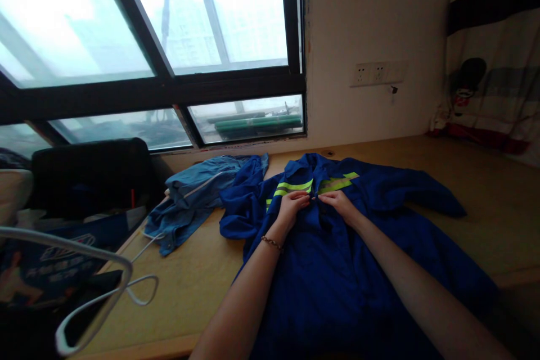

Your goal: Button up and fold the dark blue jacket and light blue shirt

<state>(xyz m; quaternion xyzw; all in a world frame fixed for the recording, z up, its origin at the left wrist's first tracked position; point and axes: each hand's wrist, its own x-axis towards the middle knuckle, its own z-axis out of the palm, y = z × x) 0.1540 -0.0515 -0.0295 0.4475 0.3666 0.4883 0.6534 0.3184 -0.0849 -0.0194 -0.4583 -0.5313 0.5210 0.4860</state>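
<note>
A dark blue work jacket (337, 259) with yellow-green reflective stripes lies spread on a wooden tabletop (194, 275), collar toward the window. My left hand (293, 202) and my right hand (337, 201) meet at the jacket's front opening just below the stripes. Both pinch the fabric edges there, fingers curled and closed. A thin bracelet circles my left wrist.
A lighter blue garment (194, 199) lies crumpled to the left of the jacket. White clothes hangers (101, 287) jut in at the lower left. A black bag (90, 174) sits under the window. Wall sockets (377, 73) are behind, and a striped cloth (493, 56) hangs at the right.
</note>
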